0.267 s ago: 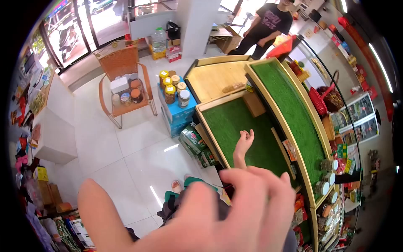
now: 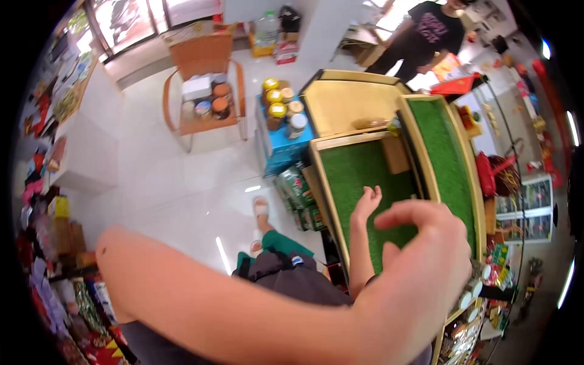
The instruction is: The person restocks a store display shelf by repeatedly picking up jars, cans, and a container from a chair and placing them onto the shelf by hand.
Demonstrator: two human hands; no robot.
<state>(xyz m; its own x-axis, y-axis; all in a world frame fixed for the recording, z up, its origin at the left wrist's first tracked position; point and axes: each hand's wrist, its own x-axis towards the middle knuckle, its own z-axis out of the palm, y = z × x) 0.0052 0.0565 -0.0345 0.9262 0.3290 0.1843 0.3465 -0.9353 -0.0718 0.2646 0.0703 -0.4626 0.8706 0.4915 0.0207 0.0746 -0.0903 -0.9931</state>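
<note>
My left hand (image 2: 426, 255) is large and close to the camera. Its forearm crosses the view from the lower left. The index finger is bent and stands apart from the thumb; nothing shows between them. My right hand (image 2: 368, 202) is farther down, above the green turf-lined bin (image 2: 353, 161) of a wooden display stand. Its fingers are loosely curled and spread, and no object is visible in it. A brown block (image 2: 396, 155) sits in the bin's far corner, beyond the right hand. The near hand hides part of the bin.
Jars with yellow lids (image 2: 277, 111) stand on a blue box (image 2: 286, 143) left of the stand. A wicker chair (image 2: 204, 55) holds more jars. A raised turf shelf (image 2: 441, 140) runs along the right. Another person (image 2: 432, 36) stands behind the stand.
My left hand has moved right and up, bringing its forearm across the view. The camera view has shifted, so the room appears farther right. The right hand stays above the bin.
</note>
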